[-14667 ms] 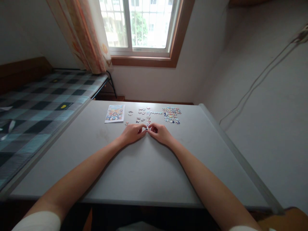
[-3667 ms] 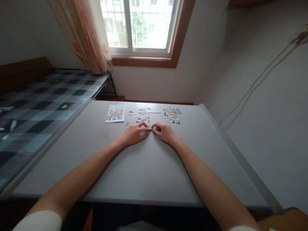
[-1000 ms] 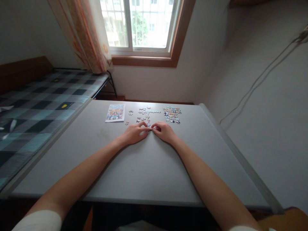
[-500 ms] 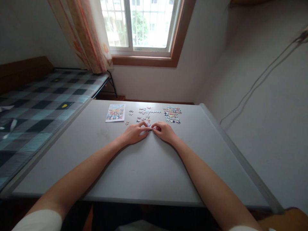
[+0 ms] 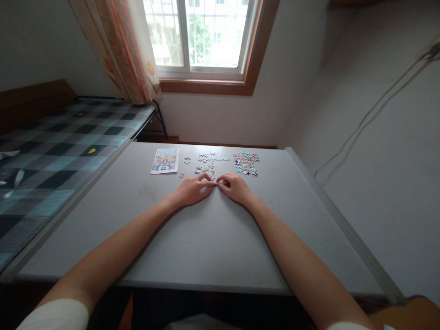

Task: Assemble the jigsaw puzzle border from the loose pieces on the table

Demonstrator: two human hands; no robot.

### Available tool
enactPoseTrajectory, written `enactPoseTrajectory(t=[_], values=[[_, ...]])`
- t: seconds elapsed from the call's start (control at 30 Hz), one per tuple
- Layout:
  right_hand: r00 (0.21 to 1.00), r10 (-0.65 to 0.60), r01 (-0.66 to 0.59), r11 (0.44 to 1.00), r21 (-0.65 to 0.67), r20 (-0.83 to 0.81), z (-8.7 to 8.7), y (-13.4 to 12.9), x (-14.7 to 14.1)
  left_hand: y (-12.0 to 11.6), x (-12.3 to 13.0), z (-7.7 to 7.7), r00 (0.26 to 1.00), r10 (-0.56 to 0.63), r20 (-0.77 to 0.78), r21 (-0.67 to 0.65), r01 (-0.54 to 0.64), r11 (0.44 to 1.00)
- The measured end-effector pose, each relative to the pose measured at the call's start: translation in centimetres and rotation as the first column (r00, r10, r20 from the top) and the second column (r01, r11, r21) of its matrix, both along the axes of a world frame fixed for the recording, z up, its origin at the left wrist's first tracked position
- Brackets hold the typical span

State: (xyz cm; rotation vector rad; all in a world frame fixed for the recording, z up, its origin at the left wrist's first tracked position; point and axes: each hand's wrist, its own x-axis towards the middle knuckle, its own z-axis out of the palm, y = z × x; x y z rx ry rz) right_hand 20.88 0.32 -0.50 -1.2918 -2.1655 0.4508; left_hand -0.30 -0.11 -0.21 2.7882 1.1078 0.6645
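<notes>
Both hands meet at the near end of a partly joined jigsaw puzzle [image 5: 211, 169] on the grey table. My left hand [image 5: 194, 189] has its thumb and fingertips closed on a small dark puzzle piece [image 5: 215, 184]. From the other side, my right hand [image 5: 234, 187] pinches at the same spot, its fingertips against that piece. The fingers hide most of the piece. Beyond the hands, a joined strip of pieces [image 5: 220, 159] runs to the right, with small clusters around it. A loose pile of puzzle pieces [image 5: 246, 162] lies to the right.
A printed picture sheet [image 5: 165, 161] lies left of the puzzle, with a few pieces [image 5: 187, 161] beside it. The grey table [image 5: 206, 247] has a raised right edge. A bed with a checked cover [image 5: 85, 137] stands at the left; a window [image 5: 206, 36] is ahead.
</notes>
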Motion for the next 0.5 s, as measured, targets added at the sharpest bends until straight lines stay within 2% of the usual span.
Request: enactPoseTrajectory(t=[0.5], values=[[1.000, 0.006, -0.006, 1.000, 0.000, -0.006, -0.08, 0.02, 0.05, 0.08, 0.00, -0.17, 1.000, 0.009, -0.008, 0.008, -0.009, 1.000]])
